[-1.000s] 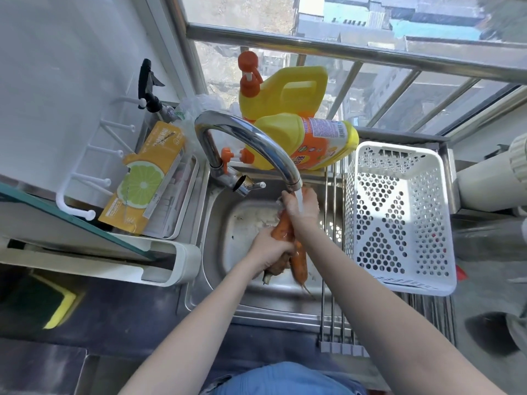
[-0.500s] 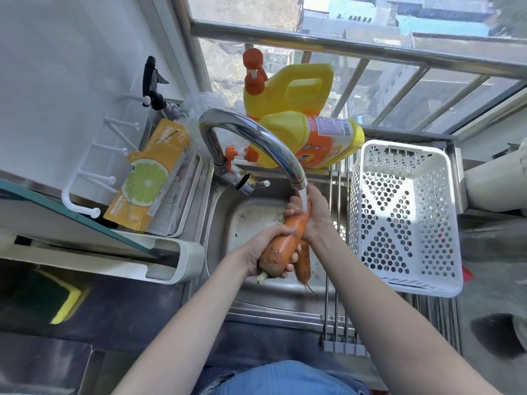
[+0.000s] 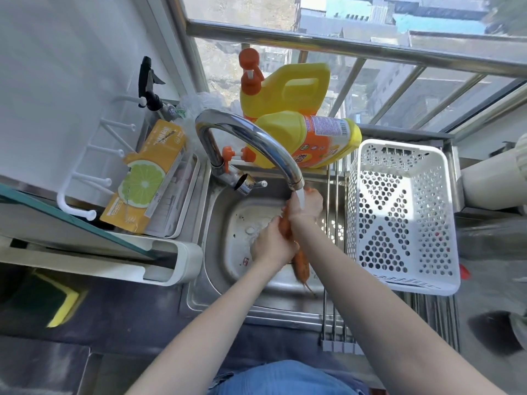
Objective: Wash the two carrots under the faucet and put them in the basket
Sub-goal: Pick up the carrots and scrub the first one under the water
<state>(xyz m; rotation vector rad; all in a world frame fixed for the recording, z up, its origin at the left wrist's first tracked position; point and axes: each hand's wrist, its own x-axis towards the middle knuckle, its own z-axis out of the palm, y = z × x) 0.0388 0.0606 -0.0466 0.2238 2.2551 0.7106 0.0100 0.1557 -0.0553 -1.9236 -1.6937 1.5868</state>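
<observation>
The carrots [image 3: 299,260] are down in the sink [image 3: 219,212], gripped together as a bundle right under the spout of the faucet [image 3: 256,141], so the running stream hits both of them at once. The left hand [image 3: 271,246] has its grip wrapped round the lower part of the bundle, holding it steady over the basin so the dirty water drains away below. The right hand [image 3: 309,206] has its grip closed on the upper ends, just under the water, probably to rub the skins as it flows. Only one tapering tip pokes out below the hands; how the second carrot lies I cannot tell. The white basket [image 3: 399,283] sits on the rack just right of the sink, nothing in it yet, close enough for a short move once rinsing is done
</observation>
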